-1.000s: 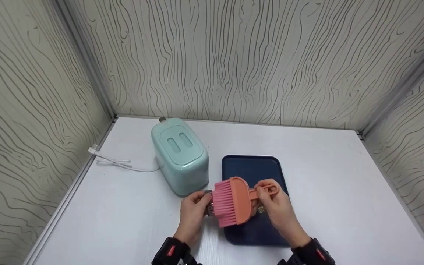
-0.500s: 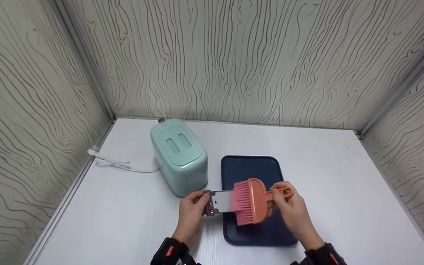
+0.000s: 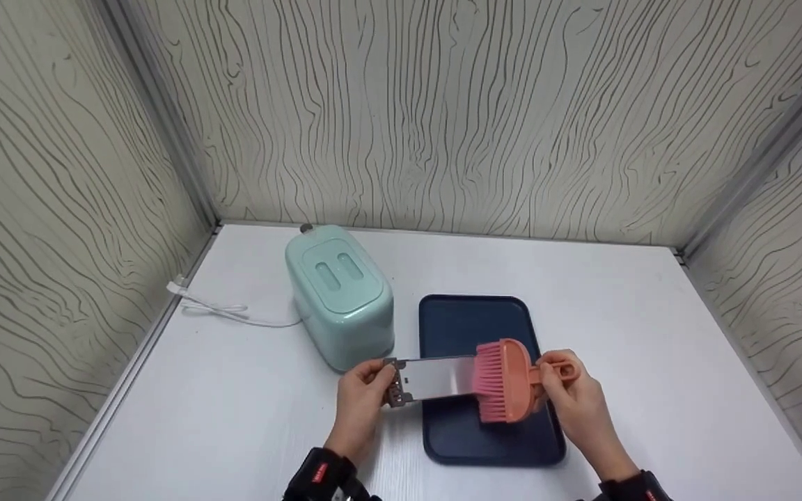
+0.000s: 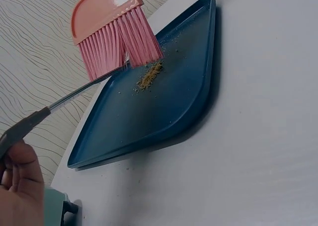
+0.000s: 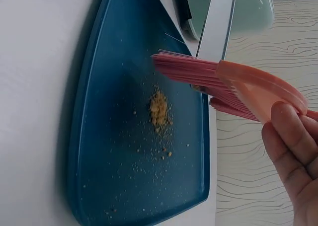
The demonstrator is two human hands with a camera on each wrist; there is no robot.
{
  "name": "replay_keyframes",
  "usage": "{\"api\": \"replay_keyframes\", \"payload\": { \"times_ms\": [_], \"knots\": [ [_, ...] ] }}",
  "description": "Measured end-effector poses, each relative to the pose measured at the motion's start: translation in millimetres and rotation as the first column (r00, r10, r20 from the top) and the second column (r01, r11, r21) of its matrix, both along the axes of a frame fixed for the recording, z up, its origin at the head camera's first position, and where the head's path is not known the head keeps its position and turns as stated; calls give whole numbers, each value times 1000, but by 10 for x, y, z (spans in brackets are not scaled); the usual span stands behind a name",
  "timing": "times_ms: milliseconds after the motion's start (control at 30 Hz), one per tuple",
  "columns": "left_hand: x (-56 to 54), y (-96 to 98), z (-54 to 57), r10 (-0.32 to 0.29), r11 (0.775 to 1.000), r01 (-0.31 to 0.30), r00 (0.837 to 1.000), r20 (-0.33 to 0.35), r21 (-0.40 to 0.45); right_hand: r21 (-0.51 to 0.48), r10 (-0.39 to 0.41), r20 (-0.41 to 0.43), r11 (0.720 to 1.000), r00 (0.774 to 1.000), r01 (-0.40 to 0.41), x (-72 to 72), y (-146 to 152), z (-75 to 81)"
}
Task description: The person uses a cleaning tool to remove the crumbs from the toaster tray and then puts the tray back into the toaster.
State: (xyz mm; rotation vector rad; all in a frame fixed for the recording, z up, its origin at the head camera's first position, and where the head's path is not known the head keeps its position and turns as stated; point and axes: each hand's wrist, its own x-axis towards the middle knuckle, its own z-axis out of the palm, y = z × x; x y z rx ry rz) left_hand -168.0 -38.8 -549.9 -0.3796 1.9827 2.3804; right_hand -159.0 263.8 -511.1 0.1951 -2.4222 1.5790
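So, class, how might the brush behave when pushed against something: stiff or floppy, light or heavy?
The brush likely has floppy bristles, which part at the edge of the metal plate. Its orange head seems stiffer, a smooth, solid piece. It looks light, pinched by its slim handle in the right hand.

Soft, even light washes a white table (image 3: pixel 638 334) in the head view, glare streaking a metal plate (image 3: pixel 436 379) between 5 and 6 o'clock and a sheen touching a mint toaster (image 3: pixel 345 299) near 8. Dimmer, greyer wrist views show soft-edged shadows along a blue tray (image 4: pixel 164 119), toward 2 o'clock in the left, 9 in the right, where its sides look bowed and crumbs (image 5: pixel 159 109) appear slightly soft.
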Motion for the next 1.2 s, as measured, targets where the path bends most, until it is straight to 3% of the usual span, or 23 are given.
{"api": "replay_keyframes", "payload": {
  "times_ms": [267, 500, 700, 1200],
  "knots": [
    [6, 1, 25, -1, 1000, 1, 1000, 4, 0, 110, -25, -48, 993, 999, 30, 33, 27, -32],
    [6, 14, 3, 25, 1000, -25, 1000, -13, 9, 164, -7, -149, 986, 989, 32, 44, -13, -76],
    [4, 3, -10, 42, 999, -42, 999, 8, 2, 179, -10, -196, 983, 981, 46, 42, 8, -130],
    [-23, -20, -32, 70, 997, -70, 997, 18, -37, 151, -97, -197, 980, 976, 128, 39, 63, -143]
  ]
}}
